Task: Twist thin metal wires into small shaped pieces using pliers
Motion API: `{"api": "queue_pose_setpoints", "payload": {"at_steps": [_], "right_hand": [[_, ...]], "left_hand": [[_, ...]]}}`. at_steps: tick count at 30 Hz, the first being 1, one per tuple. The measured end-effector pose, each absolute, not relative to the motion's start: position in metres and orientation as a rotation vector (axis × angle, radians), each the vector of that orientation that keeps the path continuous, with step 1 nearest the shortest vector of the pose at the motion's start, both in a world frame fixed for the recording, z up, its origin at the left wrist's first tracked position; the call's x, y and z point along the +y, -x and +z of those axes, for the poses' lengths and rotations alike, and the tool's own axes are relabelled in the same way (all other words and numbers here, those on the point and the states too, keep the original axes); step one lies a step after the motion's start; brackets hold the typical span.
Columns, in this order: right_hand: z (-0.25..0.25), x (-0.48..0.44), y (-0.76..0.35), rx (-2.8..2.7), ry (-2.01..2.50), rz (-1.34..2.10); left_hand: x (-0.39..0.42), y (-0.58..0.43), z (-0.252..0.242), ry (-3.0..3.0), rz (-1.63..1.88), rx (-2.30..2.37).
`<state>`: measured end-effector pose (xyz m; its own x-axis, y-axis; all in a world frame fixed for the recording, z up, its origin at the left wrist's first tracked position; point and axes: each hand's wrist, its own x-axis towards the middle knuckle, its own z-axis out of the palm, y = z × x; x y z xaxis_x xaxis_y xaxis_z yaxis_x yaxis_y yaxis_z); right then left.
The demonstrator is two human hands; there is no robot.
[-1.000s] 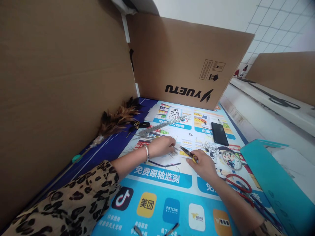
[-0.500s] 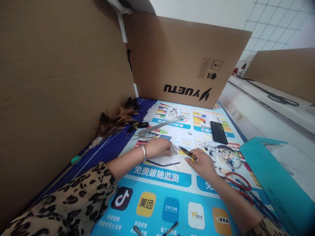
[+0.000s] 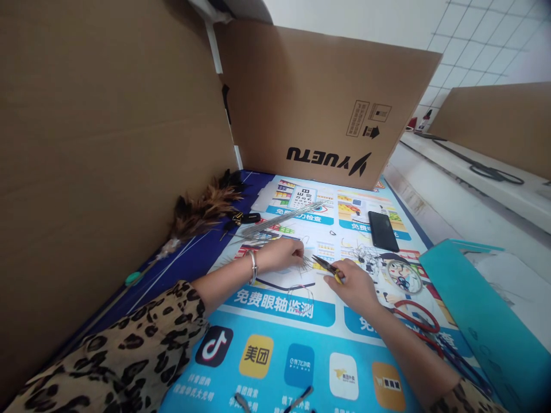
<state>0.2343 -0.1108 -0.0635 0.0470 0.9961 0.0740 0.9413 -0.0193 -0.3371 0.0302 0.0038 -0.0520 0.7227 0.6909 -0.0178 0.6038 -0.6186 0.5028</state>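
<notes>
My left hand (image 3: 282, 255), with a silver bangle at the wrist, is closed in a pinch on some thin wires (image 3: 307, 263) whose ends stick out toward the right. In my right hand (image 3: 355, 285) I grip pliers (image 3: 326, 264) with dark pointed jaws and yellow-and-black handles. The jaw tips point left, close to the wire ends; whether they touch I cannot tell. Beyond my left hand lies a bundle of long silvery wires (image 3: 286, 221). A loose tangle of thin wire pieces (image 3: 364, 258) lies past my right hand, and a few fine strands (image 3: 301, 295) rest nearer me.
A black phone (image 3: 383, 231), a round clear dish (image 3: 403, 277), red-handled scissors (image 3: 417, 318) and a teal folder (image 3: 469, 310) lie on the right. A feather duster (image 3: 206, 206) and a small black tool (image 3: 248, 218) lie left. Cardboard panels (image 3: 267, 103) stand behind and left.
My left hand has turned slightly and its fingers have shifted up and to the right, with the wire ends still facing the pliers. The right hand and pliers look almost unmoved.
</notes>
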Motion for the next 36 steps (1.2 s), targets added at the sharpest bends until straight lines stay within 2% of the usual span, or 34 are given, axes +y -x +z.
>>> {"api": "queue_pose_setpoints", "payload": {"at_steps": [6,13,36], "right_hand": [[-0.066,-0.111,-0.236,-1.986,2.025,0.253],[-0.068,-0.111,-0.236,-1.980,2.029,0.249],[-0.068,-0.111,-0.235,-1.998,2.017,0.221]], "left_hand": [[0.000,-0.030,-0.048,-2.484,0.238,0.899],[-0.007,-0.032,-0.051,-2.603,0.249,1.028],[-0.006,-0.033,-0.052,-2.824,0.300,0.709]]}}
